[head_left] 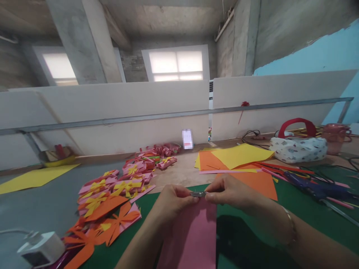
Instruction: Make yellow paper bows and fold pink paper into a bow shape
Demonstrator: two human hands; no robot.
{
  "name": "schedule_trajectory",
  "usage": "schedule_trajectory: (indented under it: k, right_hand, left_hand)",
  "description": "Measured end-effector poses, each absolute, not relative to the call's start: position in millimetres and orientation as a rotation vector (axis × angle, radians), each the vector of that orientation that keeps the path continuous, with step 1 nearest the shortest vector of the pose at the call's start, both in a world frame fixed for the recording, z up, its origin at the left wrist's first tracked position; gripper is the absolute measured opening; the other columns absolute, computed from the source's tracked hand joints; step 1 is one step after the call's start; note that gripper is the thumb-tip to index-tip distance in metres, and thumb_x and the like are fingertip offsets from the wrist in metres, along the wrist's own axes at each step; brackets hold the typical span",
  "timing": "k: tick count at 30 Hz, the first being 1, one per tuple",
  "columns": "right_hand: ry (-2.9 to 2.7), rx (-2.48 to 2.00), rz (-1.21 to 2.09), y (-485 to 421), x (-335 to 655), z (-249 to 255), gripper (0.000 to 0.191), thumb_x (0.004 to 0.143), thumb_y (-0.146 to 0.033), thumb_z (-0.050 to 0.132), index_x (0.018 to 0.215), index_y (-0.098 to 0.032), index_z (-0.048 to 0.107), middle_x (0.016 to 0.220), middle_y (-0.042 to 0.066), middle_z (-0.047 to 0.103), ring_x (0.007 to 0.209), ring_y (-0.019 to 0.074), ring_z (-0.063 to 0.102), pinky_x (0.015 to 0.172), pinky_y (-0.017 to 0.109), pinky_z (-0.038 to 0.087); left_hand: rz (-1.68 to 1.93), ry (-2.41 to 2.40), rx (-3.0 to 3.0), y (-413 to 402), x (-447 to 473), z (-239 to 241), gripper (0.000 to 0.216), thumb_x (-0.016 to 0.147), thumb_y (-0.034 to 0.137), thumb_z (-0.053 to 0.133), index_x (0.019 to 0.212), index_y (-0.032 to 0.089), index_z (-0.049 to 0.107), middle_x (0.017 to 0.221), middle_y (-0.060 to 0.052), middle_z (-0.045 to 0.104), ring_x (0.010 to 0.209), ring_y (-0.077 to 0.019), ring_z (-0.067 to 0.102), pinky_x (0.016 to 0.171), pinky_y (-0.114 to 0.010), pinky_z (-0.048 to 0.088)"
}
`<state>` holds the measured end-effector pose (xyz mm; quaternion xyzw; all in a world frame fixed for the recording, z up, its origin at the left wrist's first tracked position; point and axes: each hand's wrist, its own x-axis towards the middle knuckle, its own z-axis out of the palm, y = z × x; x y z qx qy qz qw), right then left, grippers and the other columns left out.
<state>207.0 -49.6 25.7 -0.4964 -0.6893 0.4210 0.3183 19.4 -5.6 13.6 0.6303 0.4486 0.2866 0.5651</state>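
My left hand (171, 200) and my right hand (228, 192) meet over the green cutting mat (246, 239), fingers pinched together on a small grey metal thing (198, 194) held between them. I cannot make out what the metal thing is. A pink paper sheet (193, 239) lies on the mat right under the hands. A thin bracelet (290, 220) circles my right wrist.
Folded pink, yellow and orange paper pieces (112, 198) lie heaped at left. Yellow and orange sheets (235, 158) lie behind the hands. A blue glue gun (316, 186) and paper strips are at right, a patterned bag (298, 147) beyond, a white box (42, 248) at lower left.
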Motion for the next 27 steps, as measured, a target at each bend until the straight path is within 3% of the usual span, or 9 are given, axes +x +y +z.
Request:
schedule_trajectory:
  k: [11, 27]
  right_hand:
    - [-1.852, -1.308, 1.057, -49.7, 207.7, 23.1, 0.022, 0.074, -0.029, 0.058, 0.072, -0.012, 0.07, 0.053, -0.005, 0.035, 0.052, 0.0068, 0.03, 0.047, 0.022, 0.02]
    - [-1.851, -1.314, 1.099, -50.6, 206.0, 22.9, 0.022, 0.074, -0.031, 0.057, 0.073, -0.013, 0.07, 0.055, -0.004, 0.039, 0.053, 0.0073, 0.032, 0.047, 0.021, 0.022]
  left_hand:
    - [0.623, 1.042, 1.428, -6.5, 20.8, 14.8, 0.024, 0.05, 0.03, 0.078, 0.066, 0.013, 0.071, 0.061, -0.005, 0.069, 0.054, -0.0136, 0.058, 0.05, -0.023, 0.038]
    - [0.606, 1.048, 1.435, -8.5, 22.3, 16.5, 0.018, 0.054, 0.029, 0.076, 0.062, 0.014, 0.07, 0.058, -0.002, 0.068, 0.051, -0.0115, 0.055, 0.049, -0.022, 0.035]
